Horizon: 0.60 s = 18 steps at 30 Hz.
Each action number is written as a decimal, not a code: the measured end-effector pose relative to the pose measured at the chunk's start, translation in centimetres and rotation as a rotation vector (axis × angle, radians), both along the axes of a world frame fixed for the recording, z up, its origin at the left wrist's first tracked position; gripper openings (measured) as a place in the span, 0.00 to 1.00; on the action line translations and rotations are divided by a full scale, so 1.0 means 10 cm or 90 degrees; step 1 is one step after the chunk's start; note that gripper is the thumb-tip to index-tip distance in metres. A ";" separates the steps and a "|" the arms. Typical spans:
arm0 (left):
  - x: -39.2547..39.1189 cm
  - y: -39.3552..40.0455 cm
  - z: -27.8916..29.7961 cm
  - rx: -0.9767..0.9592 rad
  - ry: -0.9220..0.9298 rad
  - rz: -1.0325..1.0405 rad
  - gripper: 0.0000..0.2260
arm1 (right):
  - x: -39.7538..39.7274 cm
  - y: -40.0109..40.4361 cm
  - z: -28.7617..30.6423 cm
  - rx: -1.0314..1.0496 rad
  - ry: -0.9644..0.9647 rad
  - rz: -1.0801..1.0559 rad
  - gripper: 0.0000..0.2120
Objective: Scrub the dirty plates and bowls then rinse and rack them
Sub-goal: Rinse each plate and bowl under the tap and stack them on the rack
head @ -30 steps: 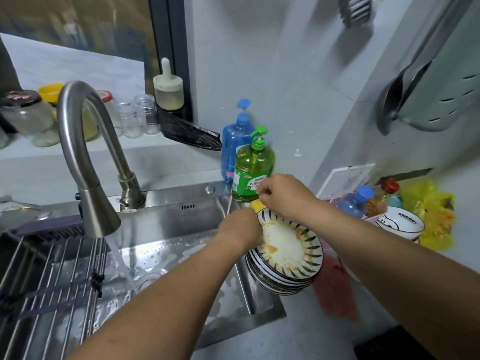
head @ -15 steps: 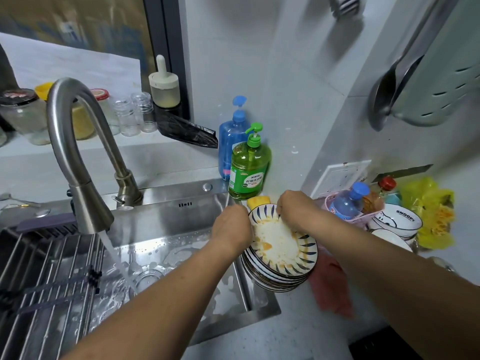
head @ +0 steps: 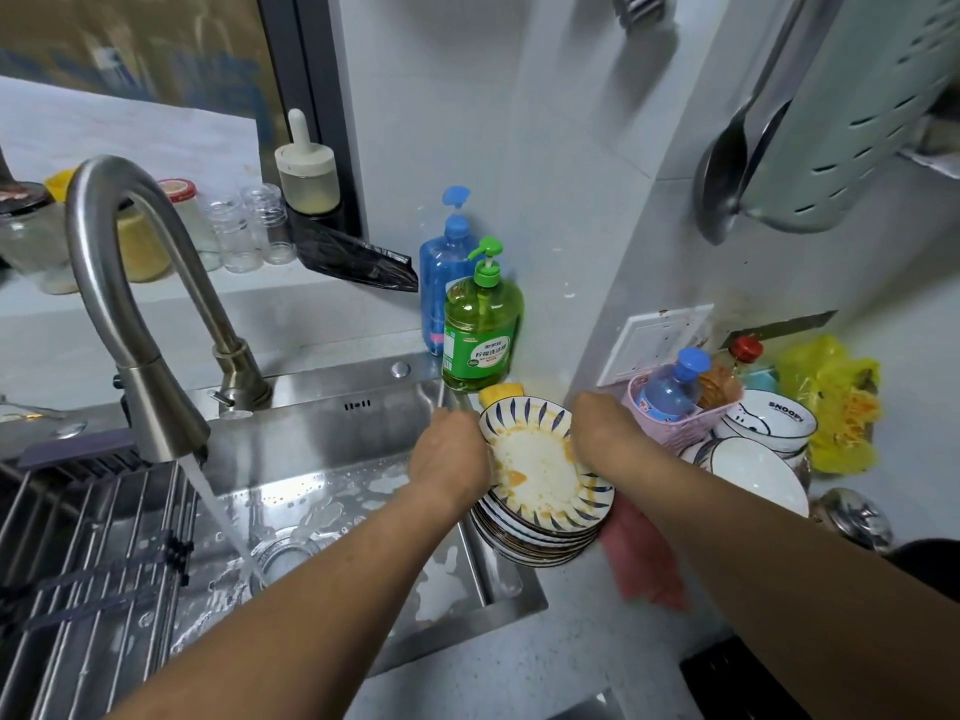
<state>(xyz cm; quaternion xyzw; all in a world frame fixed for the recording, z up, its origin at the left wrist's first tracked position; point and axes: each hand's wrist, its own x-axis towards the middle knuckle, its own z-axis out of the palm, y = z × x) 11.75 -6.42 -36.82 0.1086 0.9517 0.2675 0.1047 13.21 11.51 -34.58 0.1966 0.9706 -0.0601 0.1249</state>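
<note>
A stack of blue-striped plates (head: 540, 532) stands on the counter at the sink's right edge. The top plate (head: 540, 459), smeared with orange sauce, is tilted up. My left hand (head: 452, 454) grips its left rim and my right hand (head: 597, 433) grips its right rim. A yellow sponge (head: 501, 392) lies just behind the plate. White bowls (head: 769, 423), one marked SNOOPY, sit to the right. A wire rack (head: 78, 563) spans the sink's left side.
The faucet (head: 135, 314) runs water into the steel sink (head: 332, 491). Green dish soap (head: 480, 330) and a blue bottle (head: 447, 267) stand at the wall. A pink basket (head: 670, 428) with bottles, a red cloth (head: 644, 563) and a yellow bag (head: 836, 402) crowd the counter.
My right hand left the yellow sponge behind the plates and moved down to the top plate's right rim. Both hands now hold that plate, which is tilted.
</note>
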 end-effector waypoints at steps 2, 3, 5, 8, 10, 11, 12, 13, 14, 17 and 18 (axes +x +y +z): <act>0.02 0.00 0.01 0.016 -0.014 0.001 0.14 | 0.04 0.02 0.00 -0.003 -0.002 -0.005 0.14; 0.03 0.00 0.02 0.031 -0.026 0.004 0.14 | 0.06 0.04 -0.01 -0.002 -0.003 -0.009 0.14; 0.05 -0.02 0.03 0.082 -0.058 0.015 0.14 | 0.08 0.07 -0.02 -0.003 0.001 -0.025 0.14; 0.09 -0.07 0.04 0.156 -0.092 0.031 0.15 | 0.12 0.11 -0.03 0.004 -0.011 -0.038 0.14; 0.11 -0.09 0.03 0.196 -0.107 0.045 0.18 | 0.15 0.14 -0.04 0.019 -0.032 -0.042 0.14; 0.11 -0.09 0.01 0.217 -0.116 0.055 0.19 | 0.16 0.15 -0.04 0.025 -0.041 -0.043 0.15; 0.11 -0.09 0.00 0.235 -0.124 0.064 0.20 | 0.17 0.16 -0.05 0.025 -0.044 -0.042 0.15; 0.11 -0.09 -0.02 0.251 -0.132 0.072 0.20 | 0.17 0.18 -0.05 0.023 -0.047 -0.040 0.15; 0.11 -0.09 -0.03 0.268 -0.139 0.077 0.20 | 0.17 0.19 -0.06 0.021 -0.049 -0.039 0.15; 0.13 -0.10 -0.04 0.312 -0.155 0.079 0.20 | 0.16 0.25 -0.04 -0.003 -0.073 -0.051 0.15; 0.15 -0.10 -0.03 0.326 -0.158 0.079 0.20 | 0.15 0.27 -0.05 -0.015 -0.088 -0.050 0.15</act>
